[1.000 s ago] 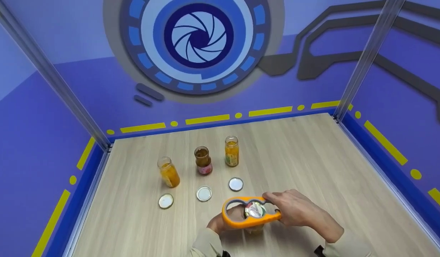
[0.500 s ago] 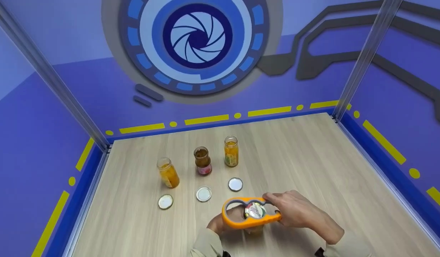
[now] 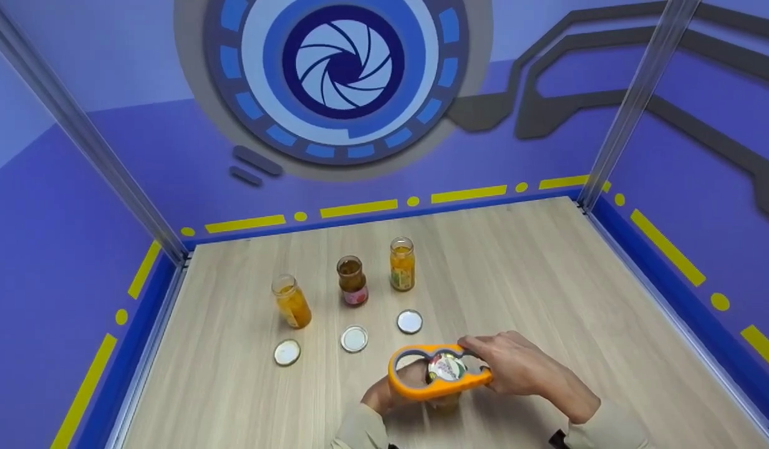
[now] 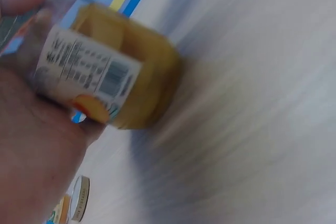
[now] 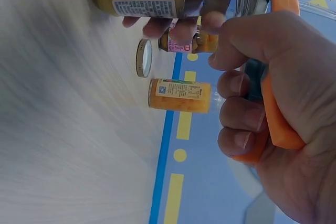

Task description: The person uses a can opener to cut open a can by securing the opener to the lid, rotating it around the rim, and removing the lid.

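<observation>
My right hand [image 3: 515, 365] grips the handles of an orange jar opener [image 3: 421, 391] with grey-lined rings. One ring sits around the shiny printed lid [image 3: 446, 368] of a glass jar, and the other ring has no lid in it. Below the opener, my left hand [image 3: 411, 374] holds that jar [image 4: 126, 77], its fingers wrapped round the upper part. Chunky yellow fruit and a white barcode label show through the left wrist view. In the right wrist view, my left fingertips [image 5: 181, 31] appear behind the glass. The opener hides much of the left hand from above.
Three lidless jars stand farther back: an orange one [image 3: 292, 304] at left, a brown one [image 3: 353, 287] in the middle and another orange one [image 3: 402, 268]. Before them lie three loose lids [image 3: 287, 352], pale insides up. Blue walls [image 3: 359, 181] enclose the wooden table [image 3: 521, 268].
The table and its jars drift slightly left in the head view. Both hands, the jar opener and the held jar keep nearly the same position.
</observation>
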Motion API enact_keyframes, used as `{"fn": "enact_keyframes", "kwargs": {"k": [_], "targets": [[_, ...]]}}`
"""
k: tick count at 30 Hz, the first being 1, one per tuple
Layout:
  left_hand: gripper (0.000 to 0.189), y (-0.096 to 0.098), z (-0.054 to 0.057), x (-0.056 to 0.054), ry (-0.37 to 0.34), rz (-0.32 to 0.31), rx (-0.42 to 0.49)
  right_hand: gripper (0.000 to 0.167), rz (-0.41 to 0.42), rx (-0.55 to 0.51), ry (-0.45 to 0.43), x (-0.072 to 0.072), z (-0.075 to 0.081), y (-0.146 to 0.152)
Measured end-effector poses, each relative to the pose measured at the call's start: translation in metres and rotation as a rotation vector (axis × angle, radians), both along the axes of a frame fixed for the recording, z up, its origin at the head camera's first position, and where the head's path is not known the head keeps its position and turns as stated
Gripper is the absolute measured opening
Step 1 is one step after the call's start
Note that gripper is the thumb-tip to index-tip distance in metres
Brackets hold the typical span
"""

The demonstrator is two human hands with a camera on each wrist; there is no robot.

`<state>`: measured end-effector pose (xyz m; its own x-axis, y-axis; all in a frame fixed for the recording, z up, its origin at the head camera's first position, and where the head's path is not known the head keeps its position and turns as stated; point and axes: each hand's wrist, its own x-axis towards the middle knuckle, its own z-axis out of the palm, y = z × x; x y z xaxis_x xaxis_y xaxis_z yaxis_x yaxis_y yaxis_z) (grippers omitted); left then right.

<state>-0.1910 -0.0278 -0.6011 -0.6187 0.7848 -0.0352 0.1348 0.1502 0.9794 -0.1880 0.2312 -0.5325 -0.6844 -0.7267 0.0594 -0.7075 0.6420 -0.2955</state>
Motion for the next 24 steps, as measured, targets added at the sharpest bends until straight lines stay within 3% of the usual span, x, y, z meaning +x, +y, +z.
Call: {"fn": "enact_keyframes", "kwargs": {"k": [4,9,13,16,18,24], "targets": [[0.072,0.001,0.0,0.009,-0.025,0.124,-0.036,0.052,-0.044,-0.008,0.028,0.003,-0.001,-0.002],[0.088,0.011,-0.001,0.028,-0.095,0.366,-0.118,0.051,-0.093,-0.02,0.065,0.007,-0.002,-0.004],[0.097,0.026,-0.003,0.035,-0.079,0.573,-0.049,0.05,-0.126,-0.033,0.115,0.011,-0.002,-0.007],[0.088,0.036,-0.004,0.039,-0.055,0.693,0.017,0.052,-0.171,-0.03,0.124,0.015,-0.002,-0.01],[0.082,0.041,-0.005,0.044,-0.054,0.748,0.032,0.054,-0.209,-0.027,0.115,0.019,-0.002,-0.012],[0.068,0.046,-0.006,0.049,-0.062,0.774,0.057,0.054,-0.294,-0.027,0.121,0.029,-0.003,-0.017]]}}
